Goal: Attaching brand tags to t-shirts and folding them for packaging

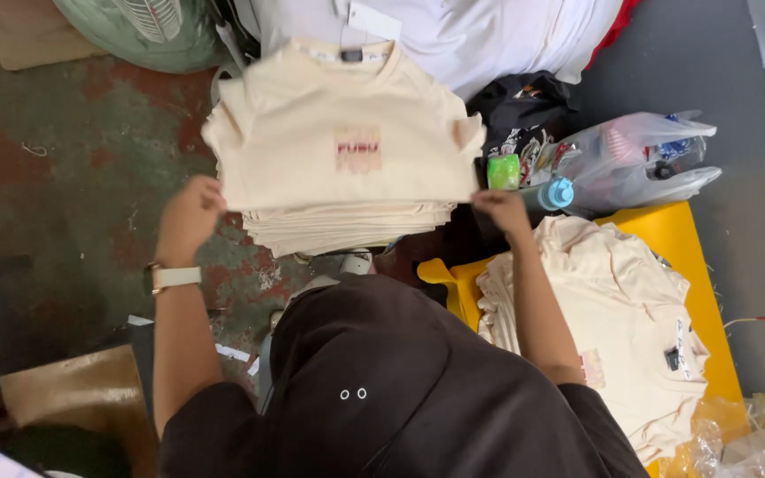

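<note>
Here, going left to right, the floor (64, 177) is worn concrete, stained red and green, with one brown cardboard piece (73, 389) at the lower left and one pale green sack (148, 31) at the top. Two hands show, both the person's own. The left hand (189, 212), with one white watch (174, 277) on its wrist, is closed on the lower left corner of a folded cream T-shirt (338, 124) with a small pink print on its chest. The shirt lies flat on top of one tall stack of cream shirts (347, 226); how many the stack holds cannot be counted. The right hand (504, 210) is pinched on the shirt's lower right corner. Below, a dark cap and dark top fill the middle.

Behind the stack lies one heap of white cloth (489, 31), then one black garment (524, 106). Just right of the right hand sit one green packet (504, 171) and one blue-capped bottle (552, 193), beside one clear plastic bag (639, 159) of odds and ends. Lower right, a second, loose pile of cream shirts (622, 327) rests on one yellow surface (666, 230), with crumpled clear plastic (754, 443) at the corner. The far right is grey floor (737, 80).
</note>
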